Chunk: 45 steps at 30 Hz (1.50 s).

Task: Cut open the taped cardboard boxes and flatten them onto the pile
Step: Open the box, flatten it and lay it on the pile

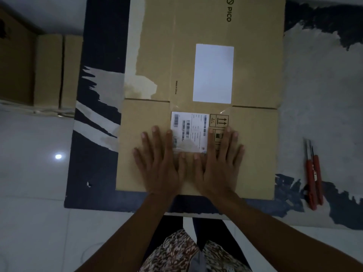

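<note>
A pale tiled floor [33,173] fills the left of the view. On it lies a wide dark mat [98,46] with worn, whitish patches, reaching from the left of centre across to the right edge. On top of the mat rests a large flattened cardboard box [251,75], its long axis running away from the person, from just in front of their knees to the top edge of the picture. The printed word PICO [228,11] sits at the far end, turned sideways. A crease crosses the cardboard about halfway along, separating the near flaps from the main panel.

At the far left stand other cardboard boxes [49,69], upright and well apart from the flattened one.

On the main panel is a blank white label [213,73], with its long side along the box. Nearer the person is a smaller shipping label [192,126] with barcodes, and just beside it printed handling symbols [219,120].

The left hand [159,163] and right hand [218,163] lie palm down on the near flaps, fingers straight and spread, pointing away from the person, thumbs nearly meeting; neither grips anything.

To the right, on the mat and apart from the box, lie two red-handled cutters [314,173], side by side, pointing roughly away from the person.
</note>
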### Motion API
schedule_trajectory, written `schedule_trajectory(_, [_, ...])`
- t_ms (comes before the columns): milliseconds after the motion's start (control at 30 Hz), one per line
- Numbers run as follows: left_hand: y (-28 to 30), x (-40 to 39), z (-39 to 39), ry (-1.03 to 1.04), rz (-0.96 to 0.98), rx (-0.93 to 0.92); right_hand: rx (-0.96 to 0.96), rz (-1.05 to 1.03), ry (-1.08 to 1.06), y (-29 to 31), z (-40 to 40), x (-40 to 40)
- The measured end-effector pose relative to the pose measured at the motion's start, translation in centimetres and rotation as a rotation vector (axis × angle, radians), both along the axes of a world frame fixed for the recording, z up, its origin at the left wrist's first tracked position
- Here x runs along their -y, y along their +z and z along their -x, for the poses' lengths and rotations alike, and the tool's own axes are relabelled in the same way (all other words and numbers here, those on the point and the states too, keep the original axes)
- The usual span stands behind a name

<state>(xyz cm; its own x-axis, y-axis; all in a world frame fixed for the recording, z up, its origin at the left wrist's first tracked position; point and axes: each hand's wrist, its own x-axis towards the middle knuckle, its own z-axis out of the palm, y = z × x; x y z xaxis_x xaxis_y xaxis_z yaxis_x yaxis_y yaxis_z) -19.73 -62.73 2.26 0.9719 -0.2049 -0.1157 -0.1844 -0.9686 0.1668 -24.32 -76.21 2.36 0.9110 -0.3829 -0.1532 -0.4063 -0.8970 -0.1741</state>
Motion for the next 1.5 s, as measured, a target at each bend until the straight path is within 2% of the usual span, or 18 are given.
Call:
schedule_trajectory(167, [-0.3, -2.4, -2.4, -0.125, -0.027, 0.061, -0.011, 0.016, 0.003, 0.1, 0.3, 0.0])
schedule_trajectory(333, [0.3, -2.1, -2.4, -0.1, -0.01, 0.024, 0.054, 0.034, 0.005, 0.1, 0.3, 1.3])
schedule_trajectory(433, [0.1, -2.4, -2.5, -0.112, 0.007, 0.065, 0.045, 0.059, 0.083, 0.3, 0.6, 2.3])
schedule_trajectory(567, [0.8, -2.1, -2.7, -0.124, 0.022, 0.102, 0.053, 0.053, 0.062, 0.6, 0.6, 2.0])
schedule_trajectory(700, [1.9, 0.8, -8.8, -0.102, 0.116, 0.094, 0.071, 0.063, 0.061, 0.4, 0.6, 2.3])
schedule_trajectory(800, [1.2, 3.6, -15.1, -0.196, 0.242, 0.019, 0.082, 0.064, 0.063, 0.1, 0.3, 2.2])
schedule_trajectory(933, [-0.4, 4.9, -17.8, -0.316, 0.093, -0.037, 0.065, 0.057, 0.067, 0.7, -0.7, 2.3])
schedule_trajectory(1067, [-0.3, 5.3, -17.5, -0.321, 0.052, -0.028, 0.077, -0.032, -0.076, 2.3, -6.0, 4.0])
schedule_trajectory(1167, [-0.2, 5.2, -17.6, -0.326, 0.02, -0.044, 0.227, -0.066, -0.178, 2.5, -13.0, 6.3])
schedule_trajectory(1233, [-0.2, 5.0, -17.6, -0.343, 0.009, -0.057, 0.276, -0.033, -0.165, 2.3, -18.3, 8.1])
schedule_trajectory(1300, [-0.3, 5.1, -17.8, -0.351, 0.013, -0.068, 0.248, -0.004, -0.13, 1.7, -22.1, 9.5])
schedule_trajectory(1400, [0.0, 5.2, -17.7, -0.342, 0.034, -0.075, 0.159, 0.003, -0.07, 0.1, -24.0, 10.2])
schedule_trajectory(1500, [0.1, 5.0, -18.2, -0.338, 0.087, 0.016, 0.14, -0.008, -0.05, -0.5, -24.2, 10.2])
